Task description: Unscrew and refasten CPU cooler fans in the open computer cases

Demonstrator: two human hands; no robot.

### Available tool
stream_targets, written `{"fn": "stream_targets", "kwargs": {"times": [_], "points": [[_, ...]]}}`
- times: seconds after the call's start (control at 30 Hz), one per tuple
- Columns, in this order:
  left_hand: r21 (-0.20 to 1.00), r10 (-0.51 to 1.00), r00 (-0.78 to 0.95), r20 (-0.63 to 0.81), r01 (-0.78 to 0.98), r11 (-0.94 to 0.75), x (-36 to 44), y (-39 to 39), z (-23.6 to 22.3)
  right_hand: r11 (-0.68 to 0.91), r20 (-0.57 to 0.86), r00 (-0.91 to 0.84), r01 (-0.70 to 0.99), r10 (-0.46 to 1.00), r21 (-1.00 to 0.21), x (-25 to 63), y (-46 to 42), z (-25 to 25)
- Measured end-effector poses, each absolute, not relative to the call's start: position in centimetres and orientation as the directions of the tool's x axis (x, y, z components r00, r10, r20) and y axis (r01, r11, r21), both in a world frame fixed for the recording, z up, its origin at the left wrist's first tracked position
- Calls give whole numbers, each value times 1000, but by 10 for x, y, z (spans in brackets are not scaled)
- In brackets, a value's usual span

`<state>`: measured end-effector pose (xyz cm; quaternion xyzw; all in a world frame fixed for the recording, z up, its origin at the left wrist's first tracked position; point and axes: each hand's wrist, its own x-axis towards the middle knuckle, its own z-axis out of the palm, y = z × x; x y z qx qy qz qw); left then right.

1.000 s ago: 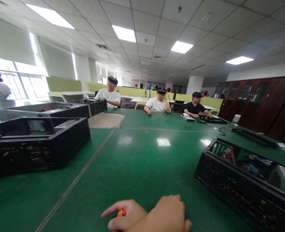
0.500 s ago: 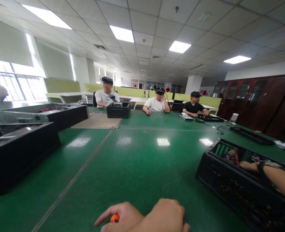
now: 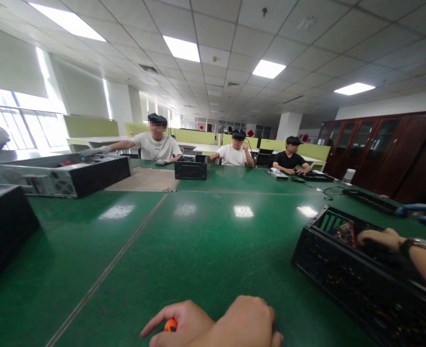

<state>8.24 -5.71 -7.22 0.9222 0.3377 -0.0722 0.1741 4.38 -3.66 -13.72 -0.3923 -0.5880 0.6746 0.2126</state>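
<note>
My crossed hands lie low in the head view, over the near part of a green table (image 3: 213, 241). My right hand (image 3: 184, 320) is on the left side, its index finger stretched out leftward and its thumb below. Between them shows a rounded orange object with a dark patch (image 3: 171, 325), which the hand holds; its remaining length is hidden. My left hand (image 3: 245, 318) lies across on the right, back upward, with the fingers curled under. Whatever its fingers hold, if anything, is out of sight.
On the right, another person's hand (image 3: 375, 237) reaches into an open black computer case (image 3: 343, 274). Two more cases stand left, a dark one (image 3: 6, 231) and a grey one (image 3: 64, 180). A small black case (image 3: 191, 170) and seated people are across the table.
The near-left dark case has slid left, partly out of view. Another person's arm has entered the right case. Across the table, the small case has moved right. My hands have barely moved.
</note>
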Motion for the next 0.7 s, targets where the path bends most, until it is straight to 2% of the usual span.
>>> {"fn": "stream_targets", "kwargs": {"times": [0.17,0.4,0.7], "points": [[231,584,759,-288,647,-727,84,-57,-72,-248,-325,-582,211,745,-946,45,-38,-131],[234,608,776,-169,631,-740,81,-58,-83,-229,-305,-603,203,737,-952,44,-35,-139],[226,588,776,-227,630,-743,82,-59,-80,-164,-279,-611,238,741,-957,45,-34,-144]]}}
